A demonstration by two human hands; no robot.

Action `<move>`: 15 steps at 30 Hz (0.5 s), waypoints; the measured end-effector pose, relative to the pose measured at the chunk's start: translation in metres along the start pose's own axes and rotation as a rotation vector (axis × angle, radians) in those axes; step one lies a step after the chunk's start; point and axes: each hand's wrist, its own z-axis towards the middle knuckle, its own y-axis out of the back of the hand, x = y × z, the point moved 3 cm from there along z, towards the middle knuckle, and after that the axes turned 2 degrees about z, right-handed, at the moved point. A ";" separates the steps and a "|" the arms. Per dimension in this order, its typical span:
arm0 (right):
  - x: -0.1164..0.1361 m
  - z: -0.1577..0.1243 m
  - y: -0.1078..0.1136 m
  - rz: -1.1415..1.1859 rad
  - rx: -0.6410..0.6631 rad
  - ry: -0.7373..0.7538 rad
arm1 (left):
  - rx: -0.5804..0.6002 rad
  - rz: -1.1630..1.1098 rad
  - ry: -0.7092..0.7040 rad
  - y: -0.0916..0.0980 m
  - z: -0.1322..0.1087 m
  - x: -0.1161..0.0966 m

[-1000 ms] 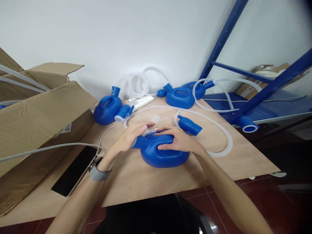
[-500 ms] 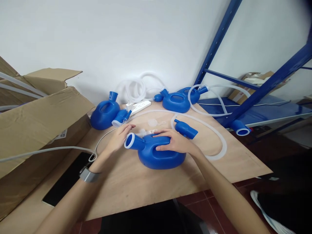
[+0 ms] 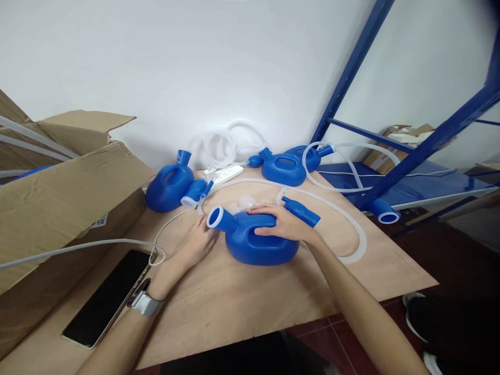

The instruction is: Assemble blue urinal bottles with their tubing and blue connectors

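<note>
A blue plastic urinal bottle [image 3: 261, 252] with a white-rimmed mouth stands on the wooden table in front of me, its neck slanting up to the left. My right hand [image 3: 281, 224] grips it from above at the handle, the thumb at the handle opening. Left of the neck, my left hand [image 3: 199, 240] rests palm down on the tabletop with nothing visible in it, its fingertips partly hidden. Behind the bottle lie small clear plastic parts [image 3: 247, 201], half covered by it. A blue tapered connector [image 3: 300, 211] lies just beyond my right hand.
More blue urinal bottles [image 3: 170, 190] stand at the back, with clear tubing [image 3: 357, 229] curving across the table. A white power strip [image 3: 224, 174] sits by the wall. At left are an open cardboard box [image 3: 78, 200] and a phone [image 3: 109, 297]. A blue metal rack [image 3: 422, 140] stands right.
My left hand has come down and back from the bottle's mouth onto the tabletop. The bottle has shifted slightly right under my right hand, which keeps its grip.
</note>
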 end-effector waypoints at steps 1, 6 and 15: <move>0.001 0.001 -0.001 -0.001 0.006 0.005 | -0.012 0.007 -0.003 0.002 -0.002 0.000; 0.000 0.003 0.003 0.177 -0.157 0.070 | 0.108 0.074 0.025 0.014 -0.022 -0.004; -0.078 -0.050 0.066 -0.423 -0.359 -0.456 | 0.152 -0.092 0.112 0.024 -0.026 0.002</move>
